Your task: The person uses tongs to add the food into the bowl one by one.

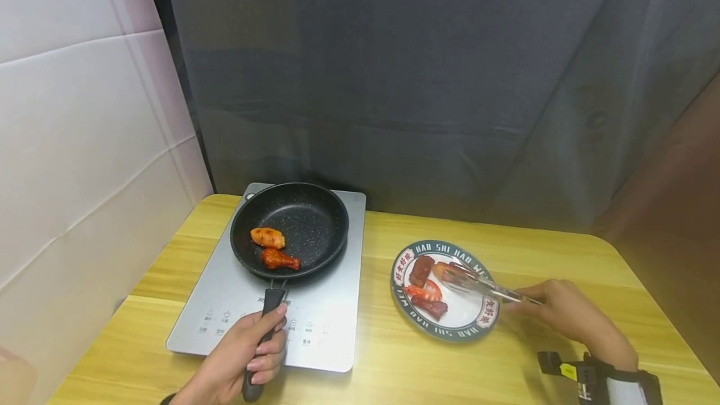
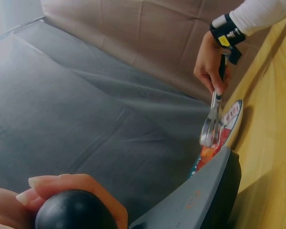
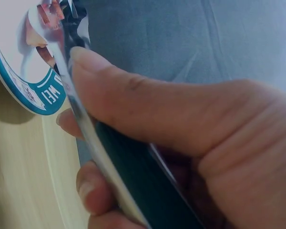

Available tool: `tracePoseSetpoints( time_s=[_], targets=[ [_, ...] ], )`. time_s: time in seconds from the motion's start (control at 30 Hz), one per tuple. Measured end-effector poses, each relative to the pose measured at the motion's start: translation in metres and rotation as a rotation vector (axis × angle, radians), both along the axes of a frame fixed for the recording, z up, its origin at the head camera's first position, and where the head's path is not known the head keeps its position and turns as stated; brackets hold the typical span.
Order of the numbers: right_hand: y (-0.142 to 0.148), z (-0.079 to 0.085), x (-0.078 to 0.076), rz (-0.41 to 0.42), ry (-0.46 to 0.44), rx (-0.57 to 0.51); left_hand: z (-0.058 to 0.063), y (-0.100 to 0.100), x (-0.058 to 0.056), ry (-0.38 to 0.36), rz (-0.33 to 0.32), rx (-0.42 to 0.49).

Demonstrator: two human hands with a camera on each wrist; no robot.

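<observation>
My left hand [image 1: 247, 355] grips the black handle of a frying pan [image 1: 317, 224], which sits on a silver induction cooker [image 1: 326, 336]. Inside the pan, to the left, lie a chicken wing [image 1: 267, 238] and a red-glazed drumstick [image 1: 280, 260]. With thumb and fingers my right hand [image 1: 562, 308] holds metal tongs [image 1: 509, 294], whose dark grip fills the palm in the right wrist view. Their tips are over the plate [image 1: 450, 332], right at an orange-brown food piece [image 1: 441, 271]. Beside that piece are a brown meat chunk [image 1: 421, 270], a shrimp [image 1: 432, 290] and a reddish meat strip [image 1: 430, 308].
The cooker and the plate stand apart on a yellow wooden table [image 1: 388, 367]. A dark grey curtain [image 1: 394, 80] hangs behind the table's back edge. White cloth [image 1: 84, 124] closes the left side, and a brown panel [image 1: 675, 186] rises on the right.
</observation>
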State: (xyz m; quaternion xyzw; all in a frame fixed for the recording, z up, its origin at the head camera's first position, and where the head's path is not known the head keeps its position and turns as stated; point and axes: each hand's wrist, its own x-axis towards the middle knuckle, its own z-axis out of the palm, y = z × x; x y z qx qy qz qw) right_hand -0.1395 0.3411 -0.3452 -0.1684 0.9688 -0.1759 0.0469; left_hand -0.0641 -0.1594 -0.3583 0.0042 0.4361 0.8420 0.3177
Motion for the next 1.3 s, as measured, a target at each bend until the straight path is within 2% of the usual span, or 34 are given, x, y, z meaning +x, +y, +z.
tracePoseSetpoints(
  time_s=[0.33,0.53,0.73,1.03,1.3],
  targets=[
    [-0.005,0.001,0.001,-0.007,-0.031,-0.022,-0.001,0.000,0.000,-0.010,0.005,-0.009],
    [-0.007,0.004,0.004,-0.008,0.016,0.005,-0.002,0.000,0.001,0.000,-0.001,-0.003],
    [-0.013,0.010,0.003,-0.003,0.101,-0.044,-0.001,-0.001,0.001,0.003,0.002,-0.010],
    [-0.029,0.013,-0.003,-0.015,0.091,-0.068,0.003,-0.004,-0.001,0.011,0.020,-0.040],
    [-0.046,0.017,-0.002,0.014,0.170,-0.070,0.000,0.001,-0.001,-0.002,0.022,-0.034]
  ],
)
